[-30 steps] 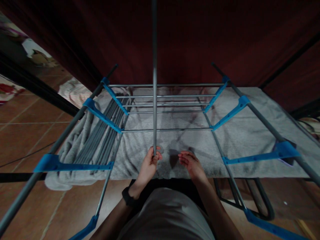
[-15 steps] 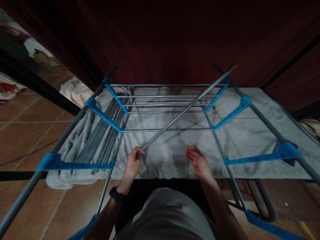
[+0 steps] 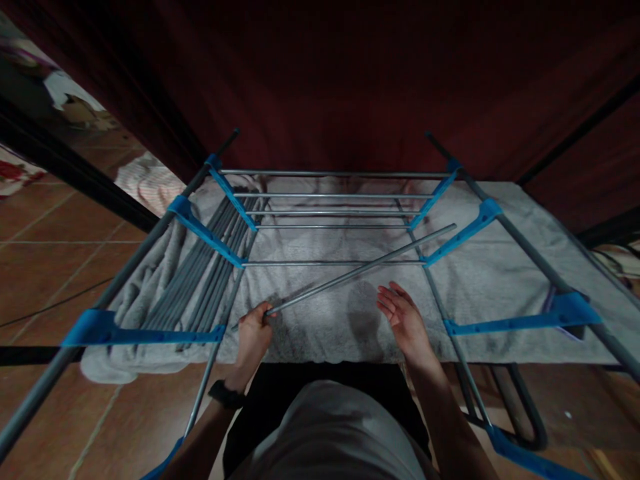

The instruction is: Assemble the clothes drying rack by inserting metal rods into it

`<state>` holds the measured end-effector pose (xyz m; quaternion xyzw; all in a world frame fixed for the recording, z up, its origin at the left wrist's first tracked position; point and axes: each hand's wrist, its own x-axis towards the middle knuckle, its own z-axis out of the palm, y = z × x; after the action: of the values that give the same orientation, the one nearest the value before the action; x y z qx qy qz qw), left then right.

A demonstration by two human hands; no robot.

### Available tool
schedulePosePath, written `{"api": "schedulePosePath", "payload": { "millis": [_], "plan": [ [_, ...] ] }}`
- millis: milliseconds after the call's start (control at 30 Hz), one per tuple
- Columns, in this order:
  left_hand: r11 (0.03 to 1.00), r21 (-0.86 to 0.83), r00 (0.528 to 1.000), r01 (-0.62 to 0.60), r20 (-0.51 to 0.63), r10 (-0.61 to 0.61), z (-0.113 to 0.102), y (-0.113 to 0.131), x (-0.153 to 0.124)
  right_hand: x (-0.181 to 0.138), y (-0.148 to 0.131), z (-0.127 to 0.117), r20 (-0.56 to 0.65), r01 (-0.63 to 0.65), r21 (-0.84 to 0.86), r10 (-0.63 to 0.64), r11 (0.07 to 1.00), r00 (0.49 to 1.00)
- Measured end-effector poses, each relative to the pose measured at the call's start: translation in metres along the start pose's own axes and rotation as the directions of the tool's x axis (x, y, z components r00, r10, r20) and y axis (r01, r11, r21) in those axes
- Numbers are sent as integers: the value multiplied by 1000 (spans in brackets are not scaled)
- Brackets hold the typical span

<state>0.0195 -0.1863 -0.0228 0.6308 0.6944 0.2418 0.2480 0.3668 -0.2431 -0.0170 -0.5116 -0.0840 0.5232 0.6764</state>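
My left hand [image 3: 255,328] is closed round the near end of a thin grey metal rod [image 3: 345,275]. The rod slants up to the right, its far end near a blue plastic bracket [image 3: 463,230] of a rack frame. Below the rod's right part, my right hand [image 3: 399,310] is open, palm turned inward and fingers apart, touching nothing. Around both hands stands the grey tube frame with blue brackets, several rods [image 3: 330,196] spanning its far part. A bundle of loose grey rods [image 3: 193,280] lies on the left of the grey blanket [image 3: 310,333].
A dark red curtain [image 3: 330,87] hangs behind the blanket-covered surface. Long side tubes [image 3: 525,247] run along both sides. A dark flat object [image 3: 567,327] lies by the right bracket. Tiled floor [image 3: 50,267] with a cable shows at left.
The rod's far end has swung down toward the right bracket. My left hand has moved slightly left and down with it, while my right hand has spread its fingers and shifted right.
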Motion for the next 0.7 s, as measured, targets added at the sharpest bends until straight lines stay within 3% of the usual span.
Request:
{"api": "schedulePosePath", "payload": {
  "millis": [367, 567, 700],
  "plan": [
    [962, 201, 981, -182, -34, 193, -2, -35, 1, 32, -30, -8, -27, 128, 119, -125, 985, 992],
    [922, 307, 966, -237, -25, 257, -4, -19, 1, 46, -37, -35, -117, 127, 43, -122, 991, 986],
    [906, 338, 942, -255, -125, 312, -9, -1, 7, 52, -34, -57, -185, 115, 16, -110, 993, 976]
  ]
}}
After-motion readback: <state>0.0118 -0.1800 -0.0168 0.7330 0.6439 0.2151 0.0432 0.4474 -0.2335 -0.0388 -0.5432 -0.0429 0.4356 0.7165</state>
